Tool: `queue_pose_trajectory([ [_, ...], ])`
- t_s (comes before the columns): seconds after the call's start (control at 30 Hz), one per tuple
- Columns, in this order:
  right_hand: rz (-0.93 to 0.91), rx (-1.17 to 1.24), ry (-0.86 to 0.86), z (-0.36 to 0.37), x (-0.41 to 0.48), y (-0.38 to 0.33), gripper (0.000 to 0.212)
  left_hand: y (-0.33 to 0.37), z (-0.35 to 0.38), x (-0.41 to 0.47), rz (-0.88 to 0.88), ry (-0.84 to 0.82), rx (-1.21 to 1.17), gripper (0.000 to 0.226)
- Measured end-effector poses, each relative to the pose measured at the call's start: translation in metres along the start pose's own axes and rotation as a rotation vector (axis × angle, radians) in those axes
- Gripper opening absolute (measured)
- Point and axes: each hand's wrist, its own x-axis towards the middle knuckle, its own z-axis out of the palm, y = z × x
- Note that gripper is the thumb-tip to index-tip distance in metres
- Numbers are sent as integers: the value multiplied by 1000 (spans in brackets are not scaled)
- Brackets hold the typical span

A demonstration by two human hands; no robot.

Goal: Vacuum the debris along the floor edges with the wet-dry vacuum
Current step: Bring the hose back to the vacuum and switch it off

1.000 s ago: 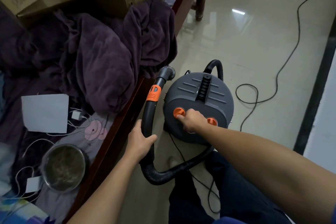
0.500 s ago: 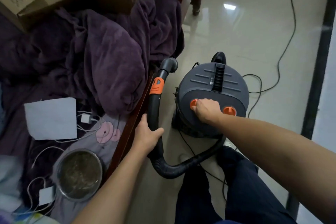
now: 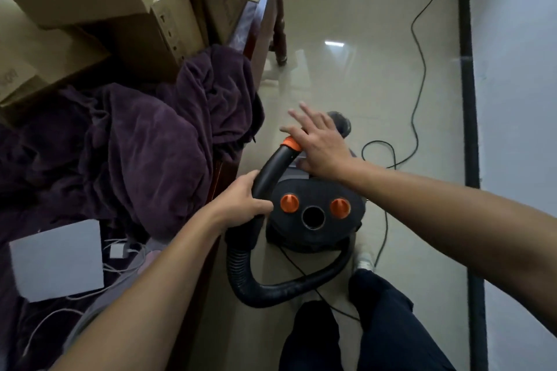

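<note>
Gripping the black tube point(image 3: 268, 169) at centre frame, the left hand point(image 3: 241, 202) has fingers and thumb curled round it, low on its curve. Tube rises to an orange collar point(image 3: 291, 143).

Right hand point(image 3: 319, 144), just above centre: fingers straight and spread, palm down, holding nothing. It sits over the collar and the far top of the vacuum point(image 3: 315, 190). Cannot tell whether the palm touches either.

Vacuum stands on the pale glossy floor point(image 3: 346, 75), centre frame, just right of the dark wooden bed edge point(image 3: 218, 178). Grey top faces the camera: two orange knobs point(image 3: 290, 203) with a round open port point(image 3: 313, 217) between and slightly below them.

Ribbed black hose point(image 3: 241, 274) drops from the tube and loops under the vacuum toward lower centre, then climbs to the vacuum's right side.

Thin black cord point(image 3: 417, 117) trails across the floor from upper right and coils right of the vacuum.

Left half of frame: purple blanket point(image 3: 144, 153) heaped on the bed, cardboard boxes point(image 3: 90, 9) stacked above it, a white box point(image 3: 57, 259) with white cables at lower left.

Dark trouser legs point(image 3: 391, 325) at bottom centre. A black strip point(image 3: 468, 99) runs down the right, against a pale wall.
</note>
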Motion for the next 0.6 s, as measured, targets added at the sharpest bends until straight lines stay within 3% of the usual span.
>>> queue_pose_trajectory([
  [0.07, -29, 64, 1, -18, 10, 9, 43, 17, 4, 3, 32, -50, -52, 39],
  [0.13, 15, 129, -3, -35, 13, 25, 31, 23, 12, 4, 64, -12, -217, 26],
  [0.17, 44, 121, 1, -41, 13, 34, 30, 20, 16, 6, 51, 39, -371, 31],
  [0.27, 178, 56, 44, -54, 5, 72, 29, -3, 29, 9, -60, 180, -839, 74],
  [0.37, 337, 50, 27, -62, -1, 113, 31, -39, 62, 18, -160, 287, -978, 85],
  [0.43, 436, 71, 2, -64, -1, 137, 29, -58, 96, 28, -204, 344, -1087, 76],
  [0.53, 557, 109, -81, -55, -2, 162, 31, -76, 150, 46, -265, 402, -1344, 43],
  [0.6, 620, 148, -153, -43, -3, 173, 31, -85, 185, 55, -325, 423, -1466, 42],
])
